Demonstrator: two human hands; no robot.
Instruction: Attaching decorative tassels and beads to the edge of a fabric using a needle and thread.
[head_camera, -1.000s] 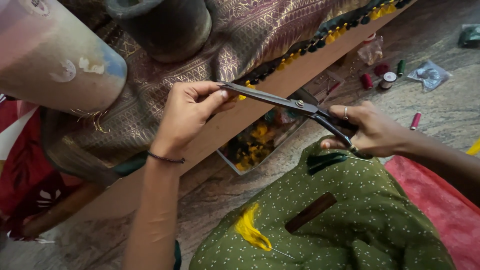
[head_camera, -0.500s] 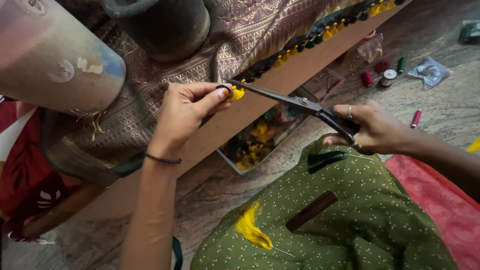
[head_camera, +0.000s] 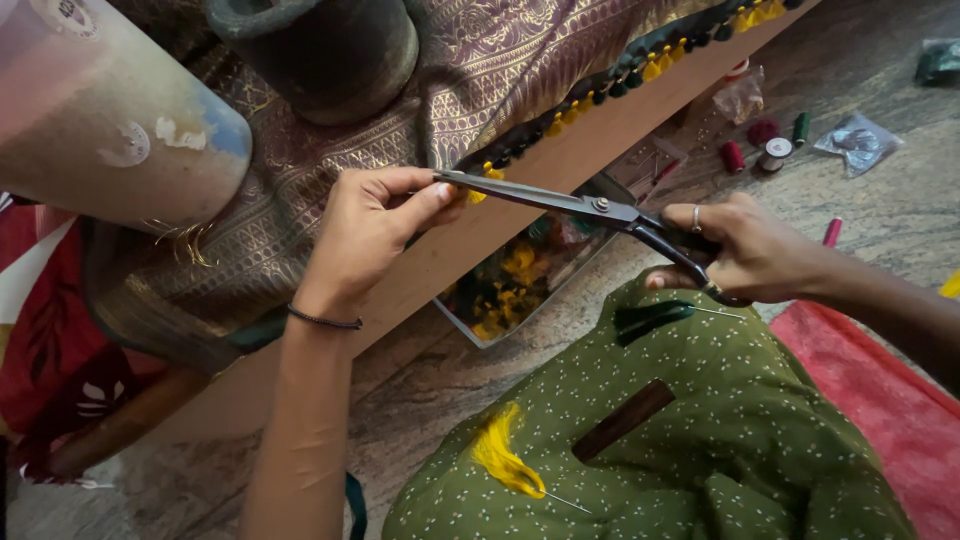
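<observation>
While a yellow thread bundle and a brown strip lie nearest on the green dotted cloth over the lap, with dark green thread and a needle higher up on it, the work itself goes on just beyond. The right hand grips the scissors by the dark handles, fingers through and around the loops, and the blades now reach left and look almost shut, their tips at the left hand. The left hand pinches a yellow tassel on the fabric edge between thumb and forefinger, fingers closed on it. Half a second ago the tassel showed plainly beside the thumb with the blade above it; a second ago the scissors were angled across with no tassel in view at the tips. Now the tassel is mostly hidden behind thumb and blade, so the snip seems to be happening or just made, though whether the thread is severed cannot be told. Beneath the blades sits an open box of yellow scraps on the floor. Beyond, the brocade fabric drapes over a wooden plank, weighted by a dark pot, its tassel row running to the far right. Thread spools lie furthest out on the floor.
</observation>
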